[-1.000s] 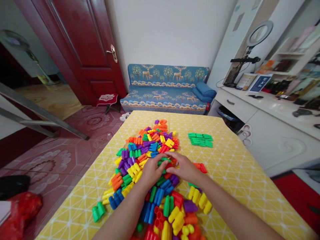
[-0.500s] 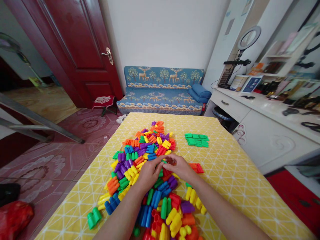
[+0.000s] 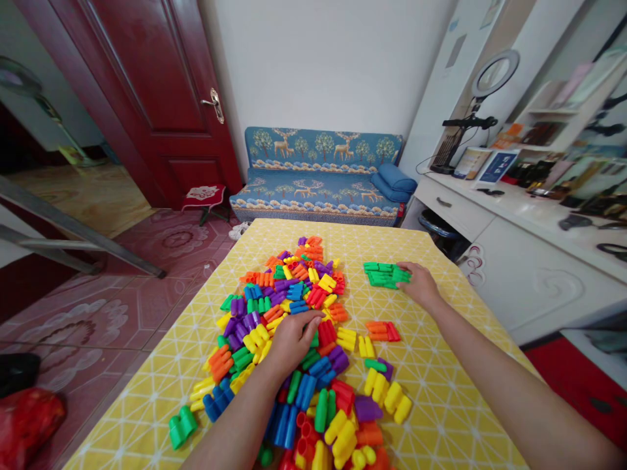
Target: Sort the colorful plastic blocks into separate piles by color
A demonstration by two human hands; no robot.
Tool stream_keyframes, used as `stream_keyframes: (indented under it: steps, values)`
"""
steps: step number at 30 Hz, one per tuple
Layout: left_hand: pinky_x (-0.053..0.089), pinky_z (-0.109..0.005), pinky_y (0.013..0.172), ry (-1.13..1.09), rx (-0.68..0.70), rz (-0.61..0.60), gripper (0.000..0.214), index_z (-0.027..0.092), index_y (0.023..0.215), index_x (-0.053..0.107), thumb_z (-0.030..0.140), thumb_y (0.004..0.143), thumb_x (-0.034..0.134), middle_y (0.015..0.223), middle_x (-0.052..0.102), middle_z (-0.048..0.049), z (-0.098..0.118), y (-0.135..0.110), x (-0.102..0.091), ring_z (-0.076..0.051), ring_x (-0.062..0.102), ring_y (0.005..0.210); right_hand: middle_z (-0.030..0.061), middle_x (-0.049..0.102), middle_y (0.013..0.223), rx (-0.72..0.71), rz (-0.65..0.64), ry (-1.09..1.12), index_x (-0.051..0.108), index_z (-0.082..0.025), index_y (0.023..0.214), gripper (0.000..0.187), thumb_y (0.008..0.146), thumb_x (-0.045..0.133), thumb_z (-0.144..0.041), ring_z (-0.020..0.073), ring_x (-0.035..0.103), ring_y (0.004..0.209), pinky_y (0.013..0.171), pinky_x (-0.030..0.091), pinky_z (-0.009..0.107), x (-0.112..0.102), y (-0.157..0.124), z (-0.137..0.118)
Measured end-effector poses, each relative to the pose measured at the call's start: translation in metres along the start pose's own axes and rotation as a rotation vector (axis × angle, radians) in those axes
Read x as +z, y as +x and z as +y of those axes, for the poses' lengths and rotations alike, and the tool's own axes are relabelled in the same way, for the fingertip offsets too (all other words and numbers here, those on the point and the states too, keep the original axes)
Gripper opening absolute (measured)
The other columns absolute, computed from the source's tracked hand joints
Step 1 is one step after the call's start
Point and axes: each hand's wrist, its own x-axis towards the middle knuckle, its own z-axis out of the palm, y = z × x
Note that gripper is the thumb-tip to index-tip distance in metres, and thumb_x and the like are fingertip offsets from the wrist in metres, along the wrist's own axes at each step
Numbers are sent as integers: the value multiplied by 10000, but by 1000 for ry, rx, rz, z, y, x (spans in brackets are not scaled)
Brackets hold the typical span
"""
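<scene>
My right hand reaches to the right end of a compact group of green building blocks lying on the yellow tablecloth. Its fingers close on a green piece at that end, partly covered by the fingertips. Over the big mixed pile of toy building blocks, my left hand hovers low with thumb and index finger apart. Nothing shows between them. Red blocks lie just right of the left hand, and blue blocks are beyond it.
The yellow patterned tablecloth covers the table. An orange and red block piece and yellow blocks lie right of the pile. Beyond the table is a blue sofa; a white dresser stands at the right.
My hands were together above the pile, around something green. The right hand has moved right and away to the green group; the left has stayed over the pile, its fingers now apart.
</scene>
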Motion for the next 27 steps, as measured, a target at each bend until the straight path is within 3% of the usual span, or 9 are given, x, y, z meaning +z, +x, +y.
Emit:
stream_keyframes:
  steps: [4, 8, 12, 14, 16, 19, 24, 27]
  values:
    - [496, -361, 912, -5, -14, -9, 368, 217, 1106, 709, 369, 942, 417, 1090, 732, -61, 1, 0, 0, -240, 669, 1026, 79, 678, 1097, -50, -48, 31, 634, -155, 1132, 542, 597, 691, -93, 221, 613, 1022, 928, 461, 371, 11, 7, 2]
    - [471, -351, 921, -45, -19, -9, 389, 217, 1136, 690, 377, 954, 385, 1100, 722, -63, 3, -3, -2, -236, 650, 1051, 114, 631, 1193, -77, -21, 46, 602, -131, 1178, 559, 625, 649, -69, 241, 563, 1116, 963, 436, 386, 13, 1, -19]
    - [452, -345, 892, -88, -19, 15, 421, 214, 1255, 598, 299, 950, 321, 1015, 710, -58, 2, -6, -6, -221, 637, 997, 79, 616, 1187, -158, -17, 246, 604, -196, 1155, 421, 740, 576, -130, 215, 573, 1086, 889, 473, 365, 14, -35, -80]
    - [457, -334, 843, -120, -6, 4, 458, 200, 1314, 532, 228, 905, 327, 942, 691, -50, 1, -7, -8, -210, 630, 913, 56, 630, 1133, -290, -189, 388, 612, -229, 1141, 386, 762, 592, -161, 190, 610, 987, 837, 492, 341, 16, -64, -121]
    - [455, -330, 836, -163, 8, 0, 527, 189, 1347, 478, 163, 838, 344, 964, 669, -48, 1, -8, -8, -203, 612, 901, 43, 624, 1144, -450, -351, 414, 621, -253, 1139, 392, 754, 646, -187, 196, 598, 1036, 894, 473, 348, 19, -93, -157]
    - [436, -341, 891, -188, -4, 21, 628, 188, 1374, 421, 106, 753, 377, 1065, 647, -57, 0, -8, -7, -209, 588, 985, 48, 589, 1209, -516, -404, 276, 572, -277, 1219, 508, 730, 702, -226, 222, 599, 1035, 872, 483, 355, 24, -125, -191]
    - [438, -344, 870, -148, -11, 49, 644, 191, 1391, 396, 102, 753, 413, 965, 658, -45, 2, -6, -5, -211, 597, 934, 83, 551, 1222, -516, -317, 72, 541, -238, 1234, 509, 744, 619, -125, 253, 561, 1062, 847, 483, 372, 31, -140, -204]
    - [460, -296, 758, -167, 1, 30, 598, 198, 1374, 413, 129, 782, 456, 945, 652, -34, 3, -5, -4, -182, 610, 826, 78, 570, 1164, -528, -307, 72, 555, -224, 1177, 485, 713, 610, -97, 245, 550, 1059, 857, 476, 366, 28, -139, -201]
